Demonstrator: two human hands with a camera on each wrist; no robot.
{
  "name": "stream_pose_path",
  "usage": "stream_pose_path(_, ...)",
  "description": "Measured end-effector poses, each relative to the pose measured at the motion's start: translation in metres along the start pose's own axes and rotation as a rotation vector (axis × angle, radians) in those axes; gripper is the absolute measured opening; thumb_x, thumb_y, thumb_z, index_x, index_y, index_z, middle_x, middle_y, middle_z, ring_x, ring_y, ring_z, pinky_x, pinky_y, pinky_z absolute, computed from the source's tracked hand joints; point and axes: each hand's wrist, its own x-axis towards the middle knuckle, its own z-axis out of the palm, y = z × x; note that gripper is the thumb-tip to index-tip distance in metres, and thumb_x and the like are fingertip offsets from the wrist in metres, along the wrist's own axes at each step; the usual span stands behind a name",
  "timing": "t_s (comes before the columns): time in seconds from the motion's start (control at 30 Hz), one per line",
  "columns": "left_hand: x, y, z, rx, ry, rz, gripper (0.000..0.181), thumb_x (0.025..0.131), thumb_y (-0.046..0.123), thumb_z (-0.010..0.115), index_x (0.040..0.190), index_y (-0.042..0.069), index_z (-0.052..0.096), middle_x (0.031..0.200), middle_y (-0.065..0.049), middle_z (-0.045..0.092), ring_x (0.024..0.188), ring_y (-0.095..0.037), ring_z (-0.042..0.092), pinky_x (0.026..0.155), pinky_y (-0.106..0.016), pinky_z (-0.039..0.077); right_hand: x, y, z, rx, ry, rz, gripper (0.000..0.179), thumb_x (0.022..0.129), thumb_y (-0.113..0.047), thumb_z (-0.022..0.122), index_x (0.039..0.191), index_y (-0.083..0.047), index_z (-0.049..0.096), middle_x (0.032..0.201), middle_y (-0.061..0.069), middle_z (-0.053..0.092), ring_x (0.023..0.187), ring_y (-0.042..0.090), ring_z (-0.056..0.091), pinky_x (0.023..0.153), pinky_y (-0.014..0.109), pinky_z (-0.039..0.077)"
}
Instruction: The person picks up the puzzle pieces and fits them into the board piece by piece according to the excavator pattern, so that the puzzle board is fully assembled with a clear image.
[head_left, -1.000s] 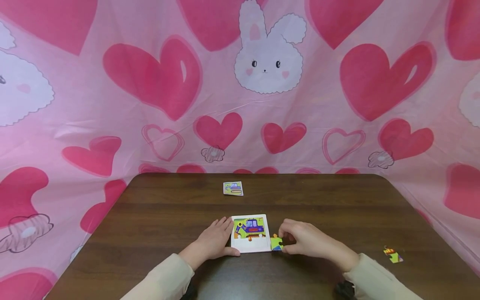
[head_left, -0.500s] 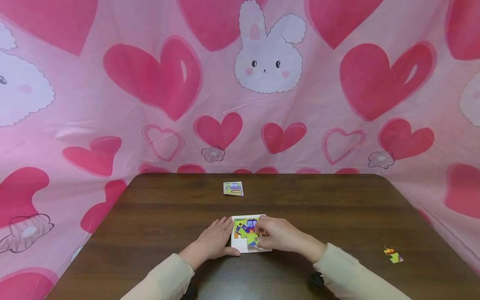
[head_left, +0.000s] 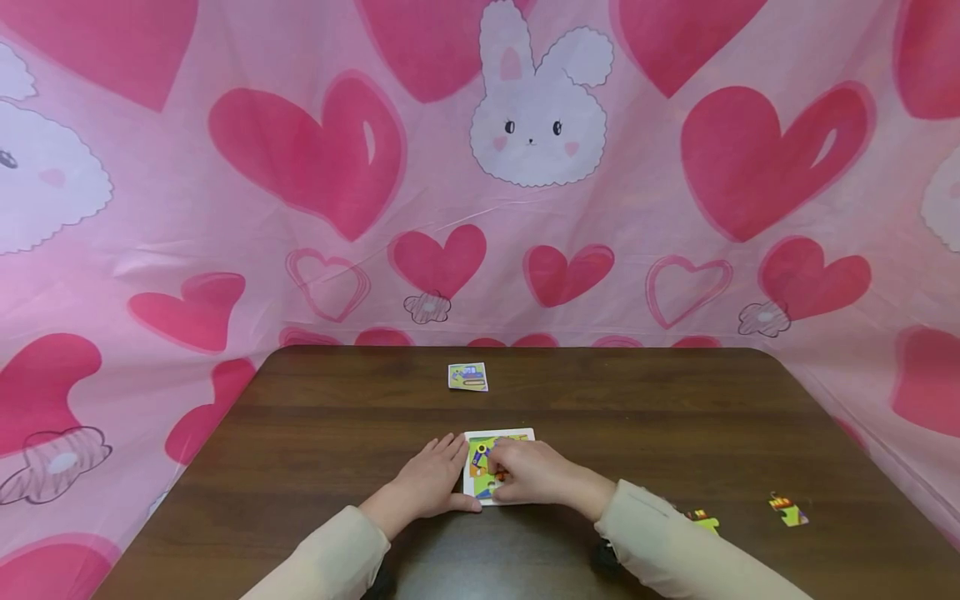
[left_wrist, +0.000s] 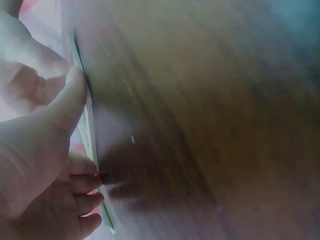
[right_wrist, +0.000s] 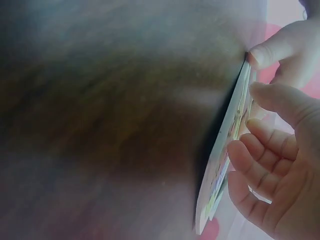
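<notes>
A white-framed jigsaw puzzle [head_left: 530, 435] with a digger picture lies flat in front of me. My left hand [head_left: 425, 481] rests at its left side, fingers fairly straight along the edge and thumb at the near left corner. Bent over the puzzle, my right hand [head_left: 536, 473] pinches a green-and-blue puzzle piece [head_left: 486, 486] at the near left of the frame. The hand hides much of the picture's right part. In the right wrist view, the right thumb and fingers [right_wrist: 240, 155] are close over the puzzle's edge [right_wrist: 220, 150].
Two loose puzzle pieces lie to the right: one [head_left: 789, 510] farther out, another [head_left: 703, 522] partly covered by the right sleeve [head_left: 675, 533]. A small digger picture card [head_left: 468, 377] lies toward the back of the brown table [head_left: 360, 400]. Behind hangs a pink heart-patterned cloth [head_left: 540, 217].
My right hand has carried the green-and-blue piece leftward from beside the frame to its near left part. The left hand stays put. A loose piece now shows by the right sleeve.
</notes>
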Motion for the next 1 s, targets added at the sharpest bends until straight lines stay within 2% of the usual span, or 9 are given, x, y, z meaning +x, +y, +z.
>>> stream_pose_path(0.17, 0.0008, 0.0001, 0.0003, 0.008, 0.003, 0.001, 0.089, 0.078, 0.059, 0.060, 0.136, -0.005, 0.039, 0.141, -0.019, 0.036, 0.129, -0.033, 0.033, 0.104, -0.044, 0.027, 0.0024, -0.0007, 0.0021, -0.027, -0.018, 0.018, 0.019, 0.069, -0.022, 0.074, 0.074, -0.014, 0.058, 0.070, -0.011, 0.042, 0.058, 0.005, 0.040, 0.048, 0.020, 0.032)
stream_pose_path(0.53, 0.0006, 0.0002, -0.0008, 0.001, -0.001, 0.002, 0.087, 0.079, 0.058, 0.060, 0.135, -0.006, 0.040, 0.141, -0.020, 0.036, 0.129, -0.033, 0.033, 0.104, -0.044, 0.027, 0.0041, 0.0001, 0.0044, -0.027, -0.026, -0.003, 0.019, 0.070, -0.023, 0.076, 0.077, -0.015, 0.060, 0.072, -0.010, 0.045, 0.061, 0.003, 0.041, 0.050, 0.020, 0.033)
stream_pose_path(0.67, 0.0008, -0.0005, -0.0005, 0.000, -0.004, 0.003, 0.088, 0.079, 0.058, 0.060, 0.135, -0.006, 0.040, 0.141, -0.020, 0.036, 0.129, -0.033, 0.032, 0.104, -0.044, 0.027, 0.0039, 0.0008, 0.0039, 0.003, -0.047, -0.031, 0.013, 0.073, -0.021, 0.074, 0.082, -0.017, 0.066, 0.076, -0.010, 0.050, 0.065, 0.002, 0.043, 0.053, 0.019, 0.035)
stream_pose_path(0.87, 0.0005, -0.0007, -0.0004, -0.001, 0.003, 0.012, 0.087, 0.079, 0.057, 0.061, 0.135, -0.006, 0.040, 0.140, -0.020, 0.036, 0.129, -0.033, 0.033, 0.104, -0.044, 0.027, 0.0038, 0.0015, 0.0050, 0.000, -0.050, -0.089, 0.008, 0.075, -0.015, 0.070, 0.080, -0.021, 0.068, 0.075, -0.010, 0.050, 0.066, 0.001, 0.043, 0.051, 0.017, 0.033)
stream_pose_path(1.0, 0.0004, -0.0009, -0.0002, 0.003, 0.008, 0.014, 0.086, 0.079, 0.057, 0.061, 0.135, -0.006, 0.040, 0.140, -0.020, 0.037, 0.129, -0.033, 0.033, 0.104, -0.044, 0.027, 0.0042, 0.0001, 0.0043, -0.009, -0.055, -0.090, 0.008, 0.075, -0.016, 0.070, 0.081, -0.021, 0.069, 0.074, -0.010, 0.050, 0.066, 0.001, 0.042, 0.051, 0.017, 0.032)
